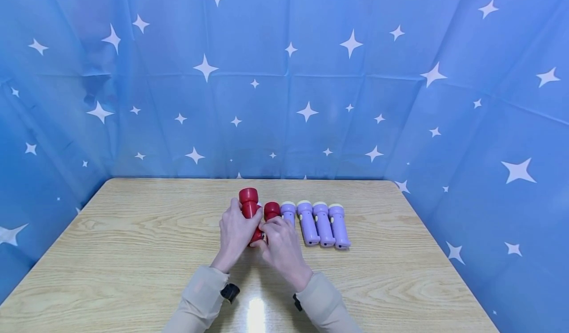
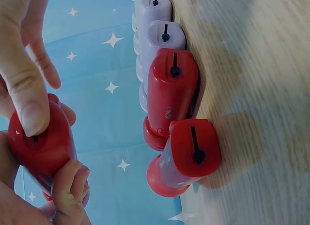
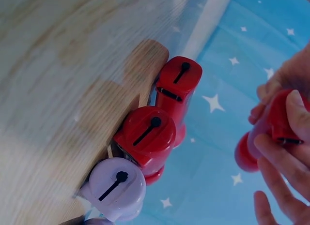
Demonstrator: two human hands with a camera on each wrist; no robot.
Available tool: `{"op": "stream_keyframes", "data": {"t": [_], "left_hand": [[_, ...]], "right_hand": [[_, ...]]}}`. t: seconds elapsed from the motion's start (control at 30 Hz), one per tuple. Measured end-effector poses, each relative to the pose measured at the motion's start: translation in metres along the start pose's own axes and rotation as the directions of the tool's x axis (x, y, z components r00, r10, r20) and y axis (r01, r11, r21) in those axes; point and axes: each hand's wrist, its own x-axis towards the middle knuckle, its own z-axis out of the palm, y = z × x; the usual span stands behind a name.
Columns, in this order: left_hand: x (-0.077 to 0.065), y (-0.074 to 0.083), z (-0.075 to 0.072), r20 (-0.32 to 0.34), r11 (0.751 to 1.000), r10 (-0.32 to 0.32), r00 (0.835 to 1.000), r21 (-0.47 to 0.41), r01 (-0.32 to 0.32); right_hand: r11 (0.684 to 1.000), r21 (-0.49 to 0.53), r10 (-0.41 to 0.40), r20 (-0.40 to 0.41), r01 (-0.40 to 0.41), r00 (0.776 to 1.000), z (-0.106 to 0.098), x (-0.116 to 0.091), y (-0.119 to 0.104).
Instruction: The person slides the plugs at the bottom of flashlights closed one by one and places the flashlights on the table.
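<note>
A red flashlight (image 1: 249,208) is held above the table, its lamp end pointing away and up. My left hand (image 1: 235,229) grips it by the body. At the tail end my right hand (image 1: 284,246) pinches it; in the left wrist view the right thumb presses by the small dark slot of the tail cap (image 2: 36,142). Two more red flashlights lie below: one (image 1: 272,209) partly behind the right hand, and another (image 2: 196,150), hidden in the head view, with its slotted tail showing in the left wrist view.
Several purple flashlights (image 1: 307,224) lie in a row right of the red ones, lamp ends away from me. All are on a wood-grain table (image 1: 133,254). A blue curtain (image 1: 284,91) with white stars hangs behind and beside the table.
</note>
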Motion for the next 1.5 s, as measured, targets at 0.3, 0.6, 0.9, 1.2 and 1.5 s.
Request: {"op": "stream_keyframes", "data": {"t": [0.3,0.6,0.9,1.2,1.5], "left_hand": [[0.0,0.001,-0.001,0.007,1.0,0.0,1.0,-0.002,0.0],[0.0,0.0,0.0,0.014,1.0,-0.001,1.0,-0.007,0.001],[0.003,-0.007,0.0,0.028,0.999,0.011,1.0,0.033,-0.012],[0.015,-0.022,-0.002,0.08,0.977,0.021,0.997,0.208,-0.037],[0.028,-0.043,-0.005,0.142,0.953,-0.065,0.988,0.304,0.019]], "right_hand": [[1.0,-0.012,0.005,0.007,-0.005,1.0,-0.001,0.0,-0.001],[1.0,-0.022,0.009,0.015,-0.009,1.0,0.001,-0.001,0.0],[0.999,-0.044,-0.009,0.038,0.01,0.999,0.005,-0.002,0.0],[0.998,-0.035,0.066,0.217,-0.06,0.974,0.012,-0.004,0.015],[0.93,-0.147,0.366,0.435,-0.336,0.823,0.007,-0.006,0.041]]}}
